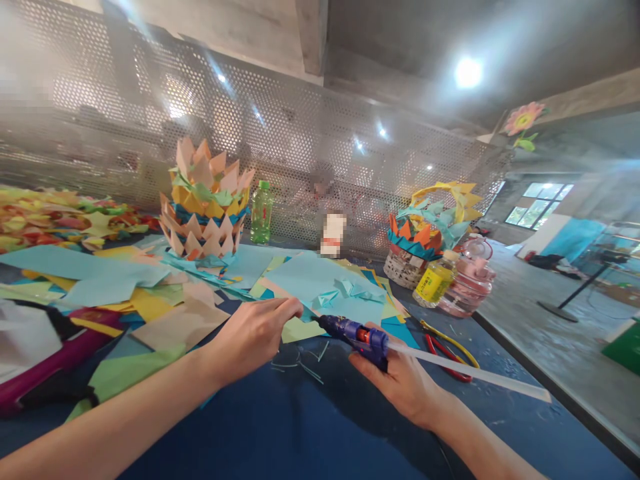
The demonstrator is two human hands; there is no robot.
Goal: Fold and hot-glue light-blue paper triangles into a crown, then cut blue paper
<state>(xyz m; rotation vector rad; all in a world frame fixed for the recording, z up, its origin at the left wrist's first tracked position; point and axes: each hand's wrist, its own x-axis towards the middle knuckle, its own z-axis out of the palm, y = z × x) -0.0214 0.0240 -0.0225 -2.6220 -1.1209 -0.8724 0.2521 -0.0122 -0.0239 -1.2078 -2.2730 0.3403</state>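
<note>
My right hand (pixel 407 380) is wrapped round a blue hot glue gun (pixel 343 329), with a long whitish glue stick (pixel 480 373) jutting from its back. The nozzle points left, toward my left hand (pixel 260 332). Between the fingertips of my left hand is a small light-blue paper piece (pixel 309 313), mostly hidden, right at the nozzle. Behind both hands lie sheets of light-blue paper (pixel 300 277) with small folded blue pieces (pixel 350 290) on them. Thin glue strings (pixel 300 363) lie on the dark blue table (pixel 280 427) below.
A tiered folded-paper lotus (pixel 205 213) stands back left, beside a green bottle (pixel 261 213). At right are a paper-petal basket (pixel 407 257), a yellow-labelled bottle (pixel 434 283), a pink jug (pixel 467 287) and red-yellow pliers (pixel 450 353). A magenta-edged object (pixel 60 353) lies left.
</note>
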